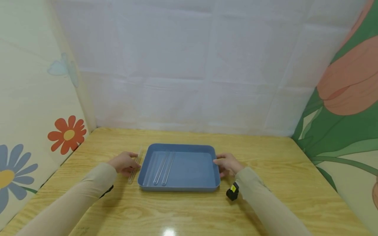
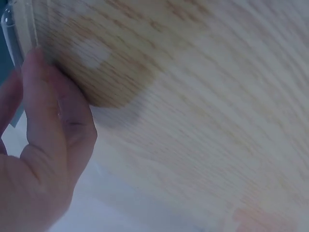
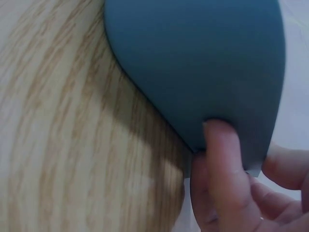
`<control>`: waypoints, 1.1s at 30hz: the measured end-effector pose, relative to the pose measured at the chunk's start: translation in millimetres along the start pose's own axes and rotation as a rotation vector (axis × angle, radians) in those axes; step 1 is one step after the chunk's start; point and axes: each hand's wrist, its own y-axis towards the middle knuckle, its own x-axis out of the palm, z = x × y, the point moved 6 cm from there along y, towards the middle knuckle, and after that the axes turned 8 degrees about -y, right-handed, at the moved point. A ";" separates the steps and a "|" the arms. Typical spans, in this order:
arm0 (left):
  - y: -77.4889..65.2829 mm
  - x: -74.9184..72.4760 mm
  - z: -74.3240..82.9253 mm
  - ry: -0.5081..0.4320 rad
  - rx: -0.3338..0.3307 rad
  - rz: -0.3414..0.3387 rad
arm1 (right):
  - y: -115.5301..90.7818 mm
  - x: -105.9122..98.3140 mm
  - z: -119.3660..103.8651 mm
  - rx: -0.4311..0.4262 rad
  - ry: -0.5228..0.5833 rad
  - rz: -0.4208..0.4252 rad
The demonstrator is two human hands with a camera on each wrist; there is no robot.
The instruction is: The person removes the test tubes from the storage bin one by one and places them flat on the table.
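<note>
A blue rectangular tray (image 1: 192,189) sits on the wooden table, with two clear test tubes (image 1: 159,170) lying side by side at a slant in its left half. Just left of the tray, my left hand (image 1: 124,163) pinches clear test tube glass (image 1: 131,177) between thumb and fingers; whether it is one tube or two I cannot tell. Part of that glass (image 2: 25,21) shows at the fingertips in the left wrist view. My right hand (image 1: 228,164) grips the tray's right side, fingers against the outer wall (image 3: 193,63) and the thumb at the rim.
The light wooden table (image 1: 183,213) runs back to a white cloth backdrop (image 1: 189,65). Flower-printed panels stand at the left (image 1: 38,98) and right (image 1: 348,98). A black strap piece with a yellow patch (image 1: 232,192) is on the right wrist.
</note>
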 end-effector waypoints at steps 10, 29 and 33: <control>6.6 5.1 0.9 0.187 0.043 0.095 | 3.7 2.2 4.0 0.000 -0.006 0.012; 6.2 5.2 2.0 0.254 0.095 0.085 | 4.4 1.1 4.9 0.002 0.010 0.024; 5.7 3.2 1.2 0.229 0.096 0.068 | 4.5 0.7 5.3 -0.002 0.022 0.018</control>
